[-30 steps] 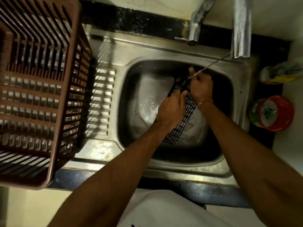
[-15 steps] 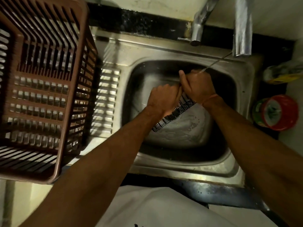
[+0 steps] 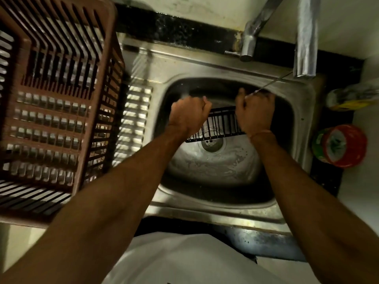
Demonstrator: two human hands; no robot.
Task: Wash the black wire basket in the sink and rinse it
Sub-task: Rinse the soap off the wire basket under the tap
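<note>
black wire basket [image 3: 220, 125] over steel sink [image 3: 303, 111]

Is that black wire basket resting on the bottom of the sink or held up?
Held up. Both hands grip the basket by its ends, and the drain shows through it underneath.

The sink [image 3: 215, 64] is seen to be of brushed metal, dulled and stained along its rim, with a wet, streaked sheen in the bowl round the metal drain [image 3: 212, 142]. The wire basket [image 3: 221, 125] is made of thin metal rods coated in glossy black. The large crate [image 3: 51, 111] on the left is moulded of matt brown plastic. The tap [image 3: 252, 37] at the far edge is of polished, reflective metal. The counter [image 3: 184, 29] looks like dark speckled stone. A red-lidded plastic container [image 3: 340, 146] at the right appears glossy.
</note>
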